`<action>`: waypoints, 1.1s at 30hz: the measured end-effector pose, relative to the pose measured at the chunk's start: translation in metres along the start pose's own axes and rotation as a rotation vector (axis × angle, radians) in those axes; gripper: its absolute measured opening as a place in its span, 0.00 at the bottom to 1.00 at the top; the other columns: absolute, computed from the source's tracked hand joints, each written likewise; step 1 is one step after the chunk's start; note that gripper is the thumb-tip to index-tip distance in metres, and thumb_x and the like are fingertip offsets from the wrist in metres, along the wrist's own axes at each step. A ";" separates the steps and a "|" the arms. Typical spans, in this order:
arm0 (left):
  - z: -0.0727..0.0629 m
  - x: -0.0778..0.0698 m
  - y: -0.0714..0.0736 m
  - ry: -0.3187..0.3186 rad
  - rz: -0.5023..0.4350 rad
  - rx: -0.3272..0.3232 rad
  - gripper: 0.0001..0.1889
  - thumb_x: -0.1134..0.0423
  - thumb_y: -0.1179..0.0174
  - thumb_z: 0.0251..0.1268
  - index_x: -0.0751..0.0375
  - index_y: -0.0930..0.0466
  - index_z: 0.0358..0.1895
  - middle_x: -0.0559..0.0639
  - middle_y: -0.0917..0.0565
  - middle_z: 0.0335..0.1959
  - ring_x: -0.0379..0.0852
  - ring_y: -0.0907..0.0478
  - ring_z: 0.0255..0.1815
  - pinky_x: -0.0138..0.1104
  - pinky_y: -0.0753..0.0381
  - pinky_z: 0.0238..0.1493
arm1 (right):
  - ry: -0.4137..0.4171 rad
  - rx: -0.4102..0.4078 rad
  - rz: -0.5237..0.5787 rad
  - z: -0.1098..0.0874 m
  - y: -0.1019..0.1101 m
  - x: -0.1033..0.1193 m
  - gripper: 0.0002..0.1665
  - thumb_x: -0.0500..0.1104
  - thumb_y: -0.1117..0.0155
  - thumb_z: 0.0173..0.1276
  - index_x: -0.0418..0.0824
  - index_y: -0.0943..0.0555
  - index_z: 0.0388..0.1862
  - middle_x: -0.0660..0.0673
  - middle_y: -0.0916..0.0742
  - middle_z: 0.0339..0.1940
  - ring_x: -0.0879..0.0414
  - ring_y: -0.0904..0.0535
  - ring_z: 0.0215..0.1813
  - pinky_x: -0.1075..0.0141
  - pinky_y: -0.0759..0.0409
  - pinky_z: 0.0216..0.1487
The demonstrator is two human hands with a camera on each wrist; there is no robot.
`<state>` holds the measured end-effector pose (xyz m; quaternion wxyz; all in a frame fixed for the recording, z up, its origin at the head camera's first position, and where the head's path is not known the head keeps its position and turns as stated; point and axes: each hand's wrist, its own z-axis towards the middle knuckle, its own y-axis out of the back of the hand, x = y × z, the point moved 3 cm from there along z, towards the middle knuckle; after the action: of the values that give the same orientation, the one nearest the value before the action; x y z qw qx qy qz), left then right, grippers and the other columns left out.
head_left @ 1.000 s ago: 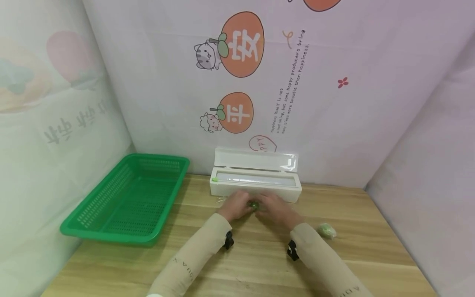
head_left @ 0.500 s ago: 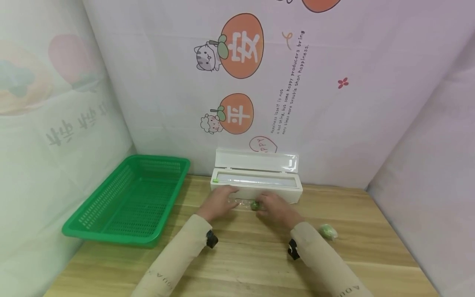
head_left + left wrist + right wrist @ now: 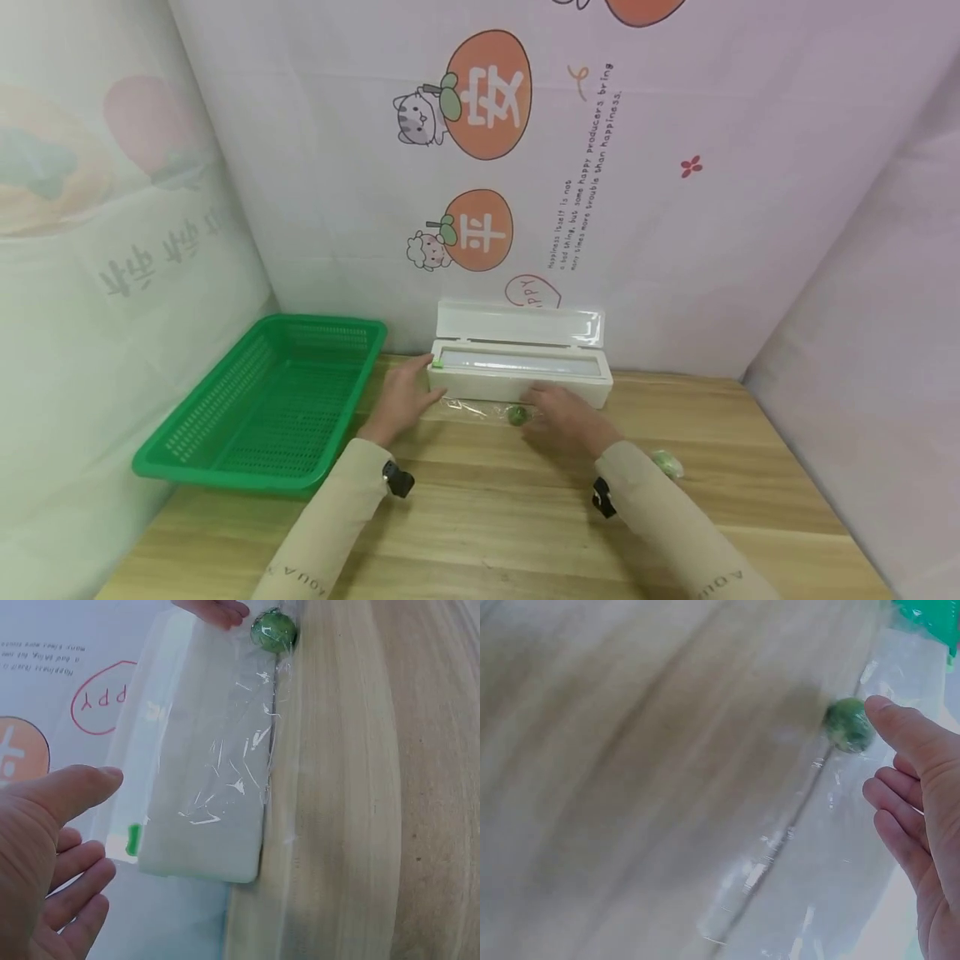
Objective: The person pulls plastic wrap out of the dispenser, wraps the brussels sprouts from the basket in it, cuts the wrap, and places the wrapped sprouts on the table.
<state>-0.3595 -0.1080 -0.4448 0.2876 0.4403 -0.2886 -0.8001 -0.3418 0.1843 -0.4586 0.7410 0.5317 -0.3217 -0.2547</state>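
A small round green vegetable or fruit (image 3: pixel 517 414) lies on the wooden table in front of a white cling film dispenser (image 3: pixel 487 386), whose lid stands up. A sheet of clear cling film (image 3: pixel 225 761) spreads across the dispenser's front and over the green ball. My left hand (image 3: pixel 401 396) is at the dispenser's left end, thumb apart from the loosely bent fingers, near the green slider (image 3: pixel 133 840). Beside the ball is my right hand (image 3: pixel 566 412); its thumb tip is right at the ball in the right wrist view, its other fingers relaxed against the dispenser front.
A large green plastic basket (image 3: pixel 341 417) stands at the table's left. On the right, behind the right forearm, lies a pale green item wrapped in film (image 3: pixel 666 463). A printed cloth wall (image 3: pixel 637 250) rises directly behind the dispenser, with more cloth on both sides.
My left hand has moved away from the green ball, leftward along the dispenser to its left end, uncovering the film in front. My right hand has stayed beside the ball.
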 end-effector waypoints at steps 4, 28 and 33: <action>0.004 0.017 -0.006 0.105 -0.103 0.010 0.37 0.59 0.24 0.64 0.71 0.28 0.73 0.68 0.21 0.70 0.66 0.24 0.73 0.56 0.26 0.77 | 0.032 0.016 -0.055 0.009 0.009 0.005 0.29 0.45 0.21 0.65 0.34 0.17 0.61 0.38 0.11 0.57 0.45 0.13 0.57 0.52 0.13 0.63; 0.024 0.062 -0.035 0.173 -0.311 0.011 0.36 0.56 0.23 0.64 0.63 0.25 0.73 0.65 0.19 0.70 0.64 0.21 0.70 0.54 0.18 0.69 | 0.130 0.105 -0.052 0.118 0.038 0.066 0.29 0.45 0.23 0.69 0.34 0.17 0.64 0.38 0.12 0.61 0.46 0.13 0.61 0.56 0.14 0.65; 0.026 0.060 -0.038 0.138 -0.279 0.000 0.36 0.54 0.24 0.64 0.64 0.25 0.73 0.66 0.20 0.70 0.65 0.20 0.69 0.53 0.16 0.67 | 0.133 0.065 -0.026 0.135 0.031 0.071 0.27 0.43 0.23 0.69 0.33 0.16 0.63 0.37 0.11 0.58 0.47 0.13 0.58 0.57 0.13 0.63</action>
<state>-0.4172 -0.1201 -0.4924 0.1926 0.5303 -0.2042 -0.8000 -0.3946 0.0586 -0.3838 0.7397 0.5751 -0.2730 -0.2180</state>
